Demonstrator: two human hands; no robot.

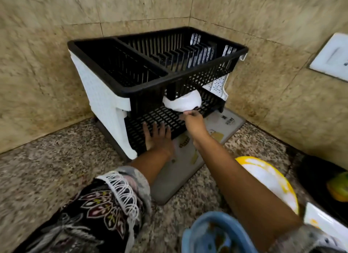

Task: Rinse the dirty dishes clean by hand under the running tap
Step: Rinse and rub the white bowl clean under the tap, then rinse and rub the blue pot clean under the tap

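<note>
Black-and-white two-tier dish rack (116, 79) in the tiled corner | left hand (158, 137) flat, fingers spread on the lower shelf edge | right hand (194, 120) pinching the rim of a white bowl (181, 102) on the lower shelf | soiled yellow plate (271, 179), blue bowl (212, 235) on counter

- A black and white two-tier dish rack (120, 77) stands in the corner on a speckled granite counter (56, 158).
- A grey mat (180, 181) lies under the rack's front.
- A white switch plate (331, 56) is on the beige tiled wall (47, 45).
</note>
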